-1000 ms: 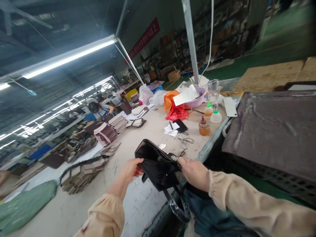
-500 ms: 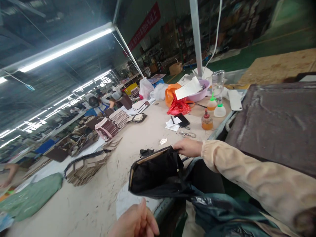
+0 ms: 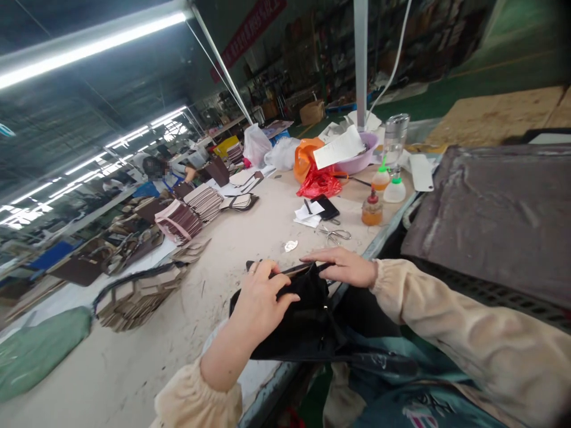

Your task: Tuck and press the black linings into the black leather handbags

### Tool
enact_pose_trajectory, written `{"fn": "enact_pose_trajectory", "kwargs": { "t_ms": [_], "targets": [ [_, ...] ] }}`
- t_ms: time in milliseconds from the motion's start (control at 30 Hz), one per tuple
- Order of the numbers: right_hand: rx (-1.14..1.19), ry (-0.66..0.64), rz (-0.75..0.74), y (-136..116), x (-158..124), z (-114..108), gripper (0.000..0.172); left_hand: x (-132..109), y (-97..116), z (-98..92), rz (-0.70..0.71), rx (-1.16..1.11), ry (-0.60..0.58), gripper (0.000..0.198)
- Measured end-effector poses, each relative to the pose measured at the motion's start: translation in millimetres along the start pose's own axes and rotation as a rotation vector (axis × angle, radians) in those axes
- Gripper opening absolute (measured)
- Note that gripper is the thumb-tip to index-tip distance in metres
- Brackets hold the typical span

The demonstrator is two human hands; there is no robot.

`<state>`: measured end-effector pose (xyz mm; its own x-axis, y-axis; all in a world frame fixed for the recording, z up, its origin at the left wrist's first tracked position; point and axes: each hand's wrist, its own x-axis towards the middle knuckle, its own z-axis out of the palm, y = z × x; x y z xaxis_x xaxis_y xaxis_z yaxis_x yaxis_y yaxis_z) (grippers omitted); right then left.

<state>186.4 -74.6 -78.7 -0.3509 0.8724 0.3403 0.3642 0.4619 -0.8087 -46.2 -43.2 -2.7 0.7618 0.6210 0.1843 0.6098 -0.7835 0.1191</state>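
Observation:
A black bag (image 3: 307, 321) lies at the near edge of the worktable (image 3: 250, 238), partly hanging over it toward my lap. My left hand (image 3: 261, 297) rests on the bag's top, fingers bent and pressing on its rim. My right hand (image 3: 343, 266) lies on the far side of the rim, fingers stretched along the edge and pinching it. Both sleeves are cream-coloured. The inside of the bag is hidden under my hands.
Scissors (image 3: 334, 235), a phone (image 3: 327, 208), paper slips, glue bottles (image 3: 372, 209), a red plastic bag (image 3: 319, 185) and a pink basin (image 3: 357, 160) sit beyond. Stacks of leather pieces (image 3: 178, 220) lie left. A dark cloth-covered crate (image 3: 495, 214) stands right. A person works far left.
My left hand came up from below and landed on the bag's top. The open bag mouth was pressed flat against the table. My right hand stayed on the rim.

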Motion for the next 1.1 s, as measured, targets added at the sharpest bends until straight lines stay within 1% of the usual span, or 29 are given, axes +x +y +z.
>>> {"fn": "enact_pose_trajectory", "kwargs": {
  "t_ms": [100, 167, 200, 300, 400, 600, 733, 933, 1033, 1100],
  "targets": [
    [0.015, 0.066, -0.05, -4.3, -0.1, 5.0, 0.043, 4.2, -4.0, 6.0, 0.007, -0.066, -0.035, 0.014],
    [0.029, 0.109, -0.068, -5.1, 2.7, 8.1, 0.041, 5.4, -8.6, 6.5, 0.014, -0.107, -0.082, 0.012],
    [0.034, 0.126, -0.074, -4.8, 4.7, 9.2, 0.039, 5.9, -10.6, 6.2, 0.018, -0.121, -0.1, 0.013],
    [0.055, 0.144, -0.089, -2.6, 10.9, 10.9, 0.033, 7.5, -13.9, 4.7, 0.016, -0.146, -0.132, 0.02],
    [0.071, 0.154, -0.077, -1.5, 15.0, 11.4, 0.025, 11.0, -14.3, 3.6, 0.014, -0.171, -0.152, 0.02],
    [0.078, 0.213, -0.073, -3.2, 16.8, 13.7, 0.018, 18.8, -18.0, 4.4, 0.025, -0.234, -0.16, 0.022],
    [0.014, 0.245, -0.086, -5.4, 16.7, 16.1, 0.018, 19.4, -21.7, 6.0, 0.031, -0.234, -0.169, 0.023],
    [-0.117, 0.243, -0.071, -10.2, 16.3, 17.0, 0.021, 21.1, -22.1, 7.1, 0.015, -0.232, -0.159, 0.022],
    [-0.133, 0.25, -0.06, -11.2, 15.3, 15.7, 0.021, 21.7, -20.6, 6.2, 0.003, -0.216, -0.159, 0.022],
    [-0.143, 0.23, -0.045, -11.8, 14.9, 14.9, 0.019, 21.7, -19.8, 5.9, -0.003, -0.211, -0.157, 0.022]
  ]
}}
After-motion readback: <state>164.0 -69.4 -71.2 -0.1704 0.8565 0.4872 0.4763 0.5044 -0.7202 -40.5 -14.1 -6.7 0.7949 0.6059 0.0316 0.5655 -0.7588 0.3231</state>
